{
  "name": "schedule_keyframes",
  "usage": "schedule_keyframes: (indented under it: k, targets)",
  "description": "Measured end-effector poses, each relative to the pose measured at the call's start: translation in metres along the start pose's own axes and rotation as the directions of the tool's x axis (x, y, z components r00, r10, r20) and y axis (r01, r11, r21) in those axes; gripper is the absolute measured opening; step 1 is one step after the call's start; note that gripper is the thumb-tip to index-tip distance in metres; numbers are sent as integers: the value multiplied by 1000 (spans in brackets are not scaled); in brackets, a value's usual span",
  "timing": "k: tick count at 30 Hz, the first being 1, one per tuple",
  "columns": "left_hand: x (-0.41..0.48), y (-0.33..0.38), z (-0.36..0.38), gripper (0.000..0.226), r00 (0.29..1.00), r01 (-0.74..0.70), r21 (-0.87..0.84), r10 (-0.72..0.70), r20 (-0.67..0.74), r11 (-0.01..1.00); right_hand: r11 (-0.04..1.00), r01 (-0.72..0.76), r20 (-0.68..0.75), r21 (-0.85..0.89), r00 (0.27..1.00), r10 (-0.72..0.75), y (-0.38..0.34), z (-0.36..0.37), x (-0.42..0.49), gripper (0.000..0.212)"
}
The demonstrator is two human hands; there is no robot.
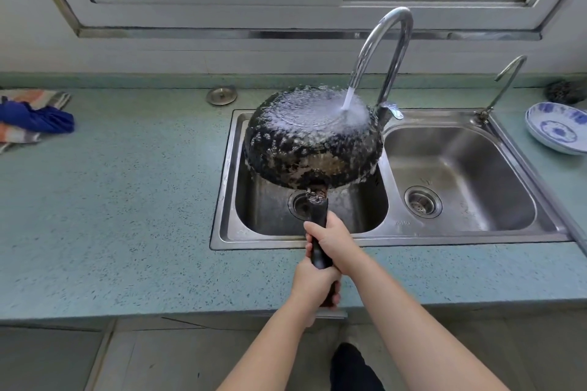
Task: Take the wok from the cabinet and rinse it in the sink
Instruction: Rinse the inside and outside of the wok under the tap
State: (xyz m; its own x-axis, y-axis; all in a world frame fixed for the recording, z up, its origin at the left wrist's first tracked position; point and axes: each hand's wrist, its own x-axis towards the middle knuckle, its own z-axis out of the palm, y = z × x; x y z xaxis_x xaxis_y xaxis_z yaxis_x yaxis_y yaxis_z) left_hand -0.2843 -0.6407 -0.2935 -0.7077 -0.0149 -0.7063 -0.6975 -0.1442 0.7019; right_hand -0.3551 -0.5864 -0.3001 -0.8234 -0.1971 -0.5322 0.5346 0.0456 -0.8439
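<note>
The black wok [313, 149] is held upside down over the left basin of the steel double sink [457, 240], its rounded underside facing up. Water streams from the tall curved faucet [386, 41] onto the wok's bottom and splashes across it. Both hands grip the wok's black handle [319, 232]. My right hand [336, 243] holds it nearer the pan, and my left hand [313, 282] holds the handle's end, over the counter's front edge.
A blue-and-white plate stack [557, 127] and a dark scrubber [565, 91] sit on the counter at right. A smaller tap [505, 82] stands behind the right basin. A sink strainer lid [221, 95] and folded cloths [31, 116] lie at left.
</note>
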Motion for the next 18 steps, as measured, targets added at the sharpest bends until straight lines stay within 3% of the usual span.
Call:
schedule_keyframes:
  k: [18]
  targets:
    - [-1, -3, -7, 12, 999, -38, -27, 38, 24, 999, 999, 17, -12, -35, 1000, -17, 1, 4, -1, 15]
